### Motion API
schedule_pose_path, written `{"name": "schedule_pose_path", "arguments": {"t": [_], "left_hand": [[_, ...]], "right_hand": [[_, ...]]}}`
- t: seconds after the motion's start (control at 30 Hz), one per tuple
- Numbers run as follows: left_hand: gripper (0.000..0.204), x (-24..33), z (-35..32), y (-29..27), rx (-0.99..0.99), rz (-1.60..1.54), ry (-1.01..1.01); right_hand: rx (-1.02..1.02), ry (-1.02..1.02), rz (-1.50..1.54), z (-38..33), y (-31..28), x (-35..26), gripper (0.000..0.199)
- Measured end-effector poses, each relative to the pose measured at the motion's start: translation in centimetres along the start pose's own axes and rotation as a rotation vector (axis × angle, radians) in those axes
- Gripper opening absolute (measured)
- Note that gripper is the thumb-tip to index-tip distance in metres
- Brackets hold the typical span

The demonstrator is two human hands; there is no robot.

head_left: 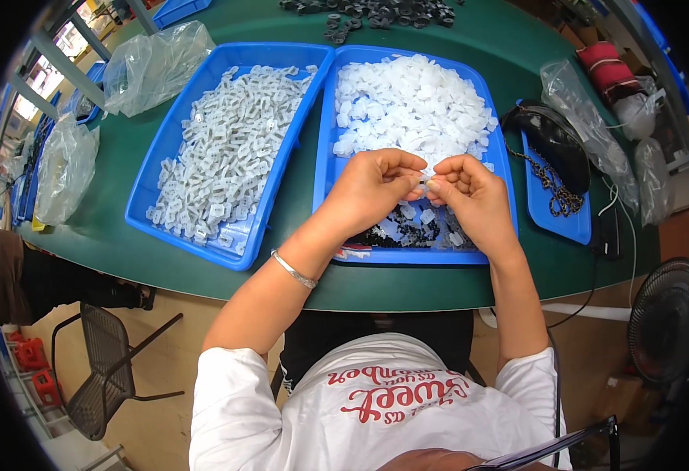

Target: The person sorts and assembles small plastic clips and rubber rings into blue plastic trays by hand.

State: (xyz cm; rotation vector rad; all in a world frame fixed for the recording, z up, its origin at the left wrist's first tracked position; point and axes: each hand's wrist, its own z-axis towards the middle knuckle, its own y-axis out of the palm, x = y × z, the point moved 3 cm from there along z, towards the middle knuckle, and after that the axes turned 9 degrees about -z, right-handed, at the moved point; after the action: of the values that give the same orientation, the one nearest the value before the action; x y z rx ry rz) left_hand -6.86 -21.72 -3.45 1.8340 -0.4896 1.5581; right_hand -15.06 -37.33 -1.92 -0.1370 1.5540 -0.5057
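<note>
Seen from above, a person in a white T-shirt [391,385] works with both bare hands at a green counter [407,294]. Just off centre toward two o'clock, the left hand [372,188] and right hand [474,200] nearly meet, thumbs and forefingers pinched together on a tiny translucent piece [425,179], mostly hidden by the fingertips. A silver bracelet [293,271] circles the left wrist.

Beneath the hands, toward one o'clock, a blue rectangular plastic tray [423,257] holds heaped translucent white flat pieces [415,94], with small black bits [423,228] at its near end. Beside it, at ten o'clock, a longer-looking blue plastic tray [191,245] is spread with small pale-grey pieces [234,141].

Loose black curved parts [368,12] lie at twelve o'clock. Between two and three, a shiny black bag with a chain [552,145] rests on a smaller blue tray [576,228]. A dark mesh-backed chair [105,353] stands at eight o'clock.
</note>
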Motion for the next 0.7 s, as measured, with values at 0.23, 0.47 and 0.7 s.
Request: {"name": "schedule_pose_path", "arguments": {"t": [0.23,0.47,0.7], "left_hand": [[0.02,-0.73,0.02,-0.12,0.06,0.181,0.131],[0.021,-0.32,-0.08,0.28,0.049,0.11,0.074],[0.024,-0.15,-0.18,0.34,0.034,0.183,0.091]], "right_hand": [[0.027,-0.121,-0.225,-0.2,0.28,-0.5,0.011],[0.014,-0.172,-0.24,0.18,-0.01,-0.37,0.01],[-0.029,0.004,-0.01,0.34,0.23,0.08,0.009]]}}
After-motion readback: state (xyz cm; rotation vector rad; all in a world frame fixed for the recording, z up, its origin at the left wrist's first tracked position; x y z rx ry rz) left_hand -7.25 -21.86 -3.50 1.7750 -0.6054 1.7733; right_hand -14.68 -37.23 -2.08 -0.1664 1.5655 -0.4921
